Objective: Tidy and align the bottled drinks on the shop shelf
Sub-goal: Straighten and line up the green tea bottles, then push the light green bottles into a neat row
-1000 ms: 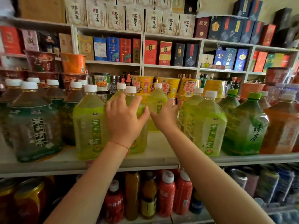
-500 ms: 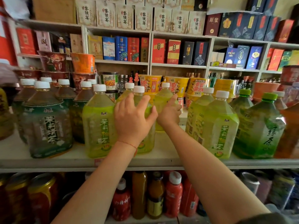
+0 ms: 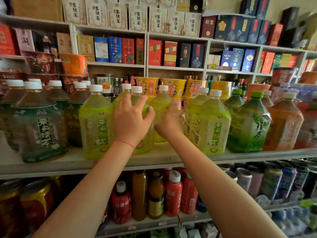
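Note:
Large tea bottles with white caps stand in rows on the white shelf (image 3: 164,156). My left hand (image 3: 130,119) grips the shoulder of a front yellow-green bottle (image 3: 145,144), fingers spread round it. Just to its right, my right hand (image 3: 169,121) holds the side of a yellow-green bottle (image 3: 159,107) standing further back. Another yellow-green bottle (image 3: 96,124) stands close on the left, and a pair of them (image 3: 214,124) on the right. A gap in the front row lies under my right wrist.
Dark green tea bottles (image 3: 39,127) fill the shelf's left end; green-capped bottles (image 3: 248,124) and orange-brown ones (image 3: 283,124) fill the right. Noodle cups (image 3: 175,90) stand behind. Small bottles (image 3: 173,194) and cans (image 3: 34,200) sit on the shelf below.
Both hands stay on the same two bottles. My right hand has slid a little further round the rear bottle. The view has drifted slightly.

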{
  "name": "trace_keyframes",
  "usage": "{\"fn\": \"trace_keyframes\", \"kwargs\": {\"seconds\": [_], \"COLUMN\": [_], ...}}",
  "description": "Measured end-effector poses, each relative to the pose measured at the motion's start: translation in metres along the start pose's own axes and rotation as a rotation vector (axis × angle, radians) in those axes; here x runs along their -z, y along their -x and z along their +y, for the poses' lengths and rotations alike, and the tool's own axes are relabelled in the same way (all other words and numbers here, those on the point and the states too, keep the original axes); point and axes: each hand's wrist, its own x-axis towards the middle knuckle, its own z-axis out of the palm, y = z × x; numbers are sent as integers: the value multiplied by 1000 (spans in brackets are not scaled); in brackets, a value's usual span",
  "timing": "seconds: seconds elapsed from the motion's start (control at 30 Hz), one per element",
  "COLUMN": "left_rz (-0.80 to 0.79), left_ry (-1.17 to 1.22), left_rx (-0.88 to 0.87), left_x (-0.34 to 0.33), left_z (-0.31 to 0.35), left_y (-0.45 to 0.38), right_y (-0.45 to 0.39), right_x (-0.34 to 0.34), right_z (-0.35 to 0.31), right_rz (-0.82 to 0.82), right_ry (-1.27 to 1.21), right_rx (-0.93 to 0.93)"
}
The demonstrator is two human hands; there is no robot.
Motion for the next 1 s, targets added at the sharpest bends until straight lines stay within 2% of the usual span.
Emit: {"fn": "trace_keyframes", "kwargs": {"seconds": [0.13,0.23,0.33,0.4,0.43,0.53,0.63,0.8,1.0], "left_rz": [-37,-26,16,39,42,43,65,117,-98], "left_ry": [130,217,269,293,304,318,353,459,768], "left_rx": [23,-8,-44,-54,-57,-75,-97,-95,90], "left_x": [8,15,20,23,25,31,36,38,41], "left_z": [3,6,4,5,5,8,12,22,42], "left_y": [0,3,8,11,13,18,23,26,19], "right_y": [8,23,51,67,72,79,72,65,69], "right_x": [3,11,17,18,17,18,15,20,38], "right_z": [5,6,5,1,0,-2,5,5,20], "right_rz": [-27,-72,98,106,27,-340,-475,-400,-222], "right_ry": [-36,-164,-317,-428,-487,-641,-716,-723,-755], "right_rx": [14,-24,126,229,245,187,199,219,127]}}
